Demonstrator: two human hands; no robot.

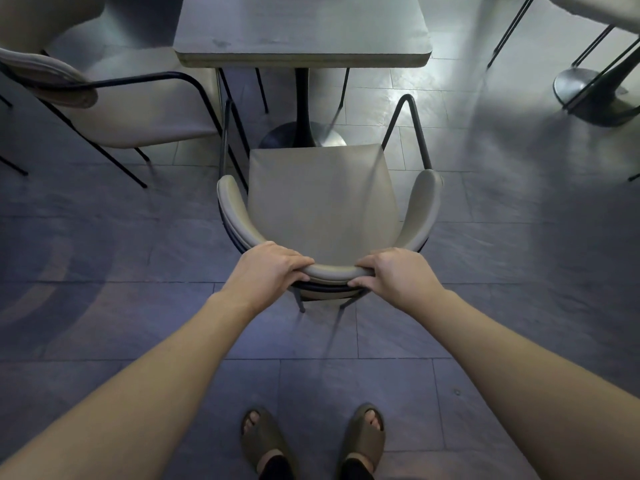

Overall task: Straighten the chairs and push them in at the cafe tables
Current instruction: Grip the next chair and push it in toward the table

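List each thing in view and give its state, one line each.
Chair: upright, facing the table, seat not yet under it.
Left hand: gripping the backrest top.
Right hand: gripping the backrest top.
Table: upright, nothing on the visible part.
Second chair: at the left, angled, not pushed in.

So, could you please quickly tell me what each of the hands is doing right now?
Left hand: closed on the chair backrest, left of centre.
Right hand: closed on the same backrest, right of centre.
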